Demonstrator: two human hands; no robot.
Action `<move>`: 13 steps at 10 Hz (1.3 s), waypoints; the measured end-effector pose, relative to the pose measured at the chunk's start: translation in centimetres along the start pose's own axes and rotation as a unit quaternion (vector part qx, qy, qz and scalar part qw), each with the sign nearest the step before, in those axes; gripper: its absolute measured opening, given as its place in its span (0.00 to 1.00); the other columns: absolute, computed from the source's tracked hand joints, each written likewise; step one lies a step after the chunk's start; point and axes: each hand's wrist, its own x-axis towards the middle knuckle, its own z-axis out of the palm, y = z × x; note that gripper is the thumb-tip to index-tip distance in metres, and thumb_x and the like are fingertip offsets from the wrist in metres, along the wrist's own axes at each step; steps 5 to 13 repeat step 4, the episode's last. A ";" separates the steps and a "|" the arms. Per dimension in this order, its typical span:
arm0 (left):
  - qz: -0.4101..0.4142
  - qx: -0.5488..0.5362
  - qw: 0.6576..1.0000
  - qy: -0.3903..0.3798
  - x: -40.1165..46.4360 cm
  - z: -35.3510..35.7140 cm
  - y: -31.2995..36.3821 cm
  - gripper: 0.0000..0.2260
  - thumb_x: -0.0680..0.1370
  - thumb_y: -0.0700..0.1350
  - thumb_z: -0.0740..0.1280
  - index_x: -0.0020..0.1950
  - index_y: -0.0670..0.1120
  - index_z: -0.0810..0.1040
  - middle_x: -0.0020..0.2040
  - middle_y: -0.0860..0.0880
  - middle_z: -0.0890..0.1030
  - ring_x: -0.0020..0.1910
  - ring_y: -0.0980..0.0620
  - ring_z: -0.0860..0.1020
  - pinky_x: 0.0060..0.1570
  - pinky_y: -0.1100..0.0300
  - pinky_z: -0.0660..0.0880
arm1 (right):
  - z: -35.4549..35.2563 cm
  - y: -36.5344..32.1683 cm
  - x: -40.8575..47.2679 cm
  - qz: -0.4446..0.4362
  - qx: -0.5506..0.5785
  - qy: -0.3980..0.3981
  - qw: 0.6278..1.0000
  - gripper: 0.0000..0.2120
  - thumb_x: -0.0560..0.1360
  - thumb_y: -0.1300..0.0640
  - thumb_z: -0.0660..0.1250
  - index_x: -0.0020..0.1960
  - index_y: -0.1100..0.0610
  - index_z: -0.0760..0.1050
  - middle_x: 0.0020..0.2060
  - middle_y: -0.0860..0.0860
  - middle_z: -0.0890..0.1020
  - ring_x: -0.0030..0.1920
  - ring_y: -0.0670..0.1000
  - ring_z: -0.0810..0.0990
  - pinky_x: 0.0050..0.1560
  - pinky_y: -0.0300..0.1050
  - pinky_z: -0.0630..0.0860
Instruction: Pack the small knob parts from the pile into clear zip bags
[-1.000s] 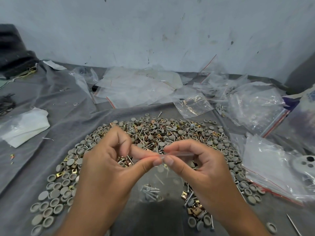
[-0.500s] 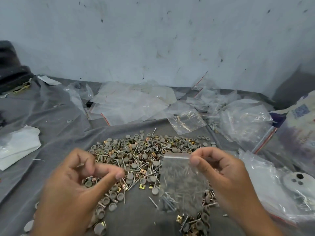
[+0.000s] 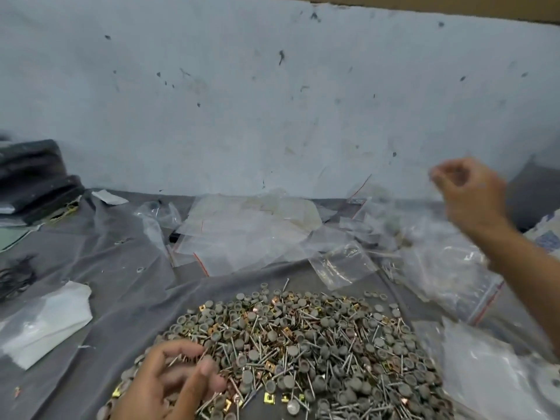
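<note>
The pile (image 3: 303, 350) of grey knob caps, pins and brass clips is lying on the grey cloth (image 3: 121, 286), and everything here is best placed against it. At the pile's near-left edge the left hand (image 3: 178, 380) is resting among the parts with fingers loosely curled, thumb and forefinger close together; whether it is pinching a pin cannot be told through the blur. Far beyond the pile's right edge the right hand (image 3: 466, 192) is hanging high in the air, fingers curled with thumb meeting fingertip; if a clear bag is being held there it cannot be made out, so its grip is uncertain.

Judging by this, a filled bag is being put away to the right and the left hand is starting to gather parts for the next one. The next move is calling for a fresh empty bag from the heap of zip bags (image 3: 248, 234) lying just behind the pile, opened at its mouth, then a pinch of mixed parts fed in.

Right of the pile, filled bags (image 3: 448, 268) are lying in a loose stack, and one small bag of pins (image 3: 342, 265) is sitting between that stack and the empty heap. Left of the pile a white folded sheet (image 3: 45, 325) is resting on the cloth, well apart; further left and back, dark folded fabric (image 3: 33, 177) is sitting against the wall (image 3: 272, 101). Little is blocking the reach to the bags; the slippery overlapping plastic is the likely nuisance, since picking one bag may be dragging others along
</note>
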 end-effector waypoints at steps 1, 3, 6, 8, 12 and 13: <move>0.021 0.020 1.000 -0.004 -0.2 0.0 0.7 0.05 0.74 0.61 0.70 0.45 0.66 0.75 0.36 0.51 0.86 0.37 0.53 0.86 0.39 0.55 0.79 | -0.5 3.0 3.9 -0.049 -0.073 0.026 0.996 0.09 0.77 0.45 0.67 0.53 0.49 0.77 0.47 0.54 0.85 0.50 0.57 0.83 0.53 0.50 0.76; 0.030 0.071 0.997 -0.018 -0.7 0.0 1.3 0.03 0.77 0.60 0.61 0.49 0.66 0.73 0.41 0.55 0.86 0.40 0.58 0.84 0.45 0.49 0.78 | 1.4 12.4 1.1 -0.015 -0.326 -0.273 0.905 0.17 0.75 0.53 0.76 0.62 0.59 0.81 0.59 0.63 0.82 0.58 0.66 0.80 0.62 0.61 0.75; 0.033 0.062 0.997 -0.015 -1.0 0.3 1.4 0.04 0.77 0.61 0.60 0.49 0.67 0.72 0.41 0.54 0.86 0.40 0.58 0.83 0.45 0.49 0.77 | 1.9 15.5 -1.0 0.005 -0.287 -0.248 0.925 0.19 0.75 0.60 0.75 0.64 0.63 0.80 0.59 0.66 0.81 0.59 0.68 0.79 0.64 0.64 0.73; 0.033 0.062 0.997 -0.015 -1.0 0.3 1.4 0.04 0.77 0.61 0.60 0.49 0.67 0.72 0.41 0.54 0.86 0.40 0.58 0.83 0.45 0.49 0.77 | 1.9 15.5 -1.0 0.005 -0.287 -0.248 0.925 0.19 0.75 0.60 0.75 0.64 0.63 0.80 0.59 0.66 0.81 0.59 0.68 0.79 0.64 0.64 0.73; 0.033 0.062 0.997 -0.015 -1.0 0.3 1.4 0.04 0.77 0.61 0.60 0.49 0.67 0.72 0.41 0.54 0.86 0.40 0.58 0.83 0.45 0.49 0.77 | 1.9 15.5 -1.0 0.005 -0.287 -0.248 0.925 0.19 0.75 0.60 0.75 0.64 0.63 0.80 0.59 0.66 0.81 0.59 0.68 0.79 0.64 0.64 0.73; 0.033 0.062 0.997 -0.015 -1.0 0.3 1.4 0.04 0.77 0.61 0.60 0.49 0.67 0.72 0.41 0.54 0.86 0.40 0.58 0.83 0.45 0.49 0.77 | 1.9 15.5 -1.0 0.005 -0.287 -0.248 0.925 0.19 0.75 0.60 0.75 0.64 0.63 0.80 0.59 0.66 0.81 0.59 0.68 0.79 0.64 0.64 0.73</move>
